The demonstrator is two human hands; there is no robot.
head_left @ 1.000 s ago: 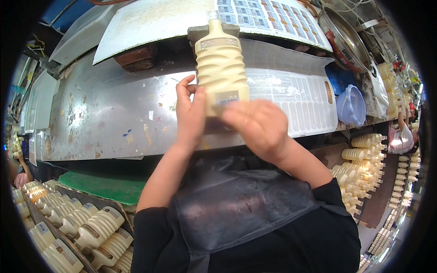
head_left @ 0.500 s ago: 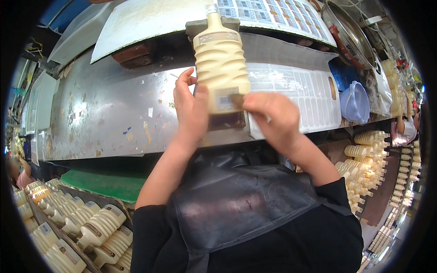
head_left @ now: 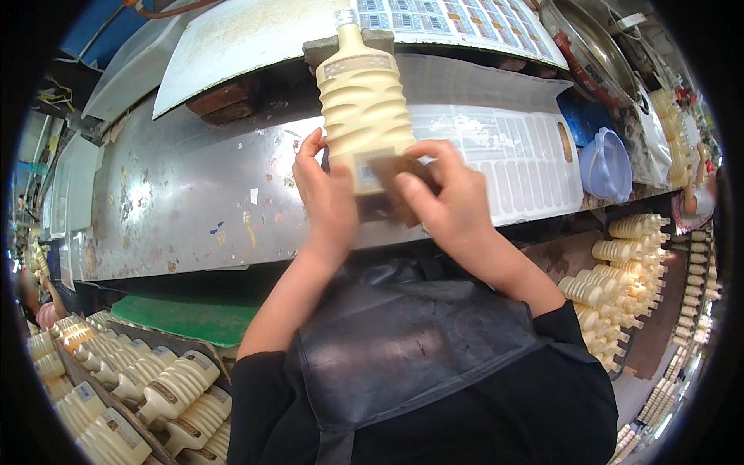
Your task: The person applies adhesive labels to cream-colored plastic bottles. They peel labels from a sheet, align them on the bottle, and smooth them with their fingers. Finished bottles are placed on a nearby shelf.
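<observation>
A cream-coloured bottle with wavy ridges and a clear threaded neck lies on its back, its neck pointing away from me on a grey block. My left hand is closed about the lower left side of the bottle, thumb along its edge. In my right hand is a flat brown pad, pinched between thumb and fingers and slightly blurred. The pad lies over the right part of a small label near the bottle's base, hiding it in part. A dark support under the base shows only in part.
A metal worktop runs to the left. White label sheets lie right of the bottle, and more printed sheets on a raised white board. A lilac bucket stands right. Similar bottles fill crates at both sides; people work beyond.
My right hand has turned the pad so its broad side shows, and it covers more of the label. The left hand stays at the bottle. The whole view has shifted slightly.
</observation>
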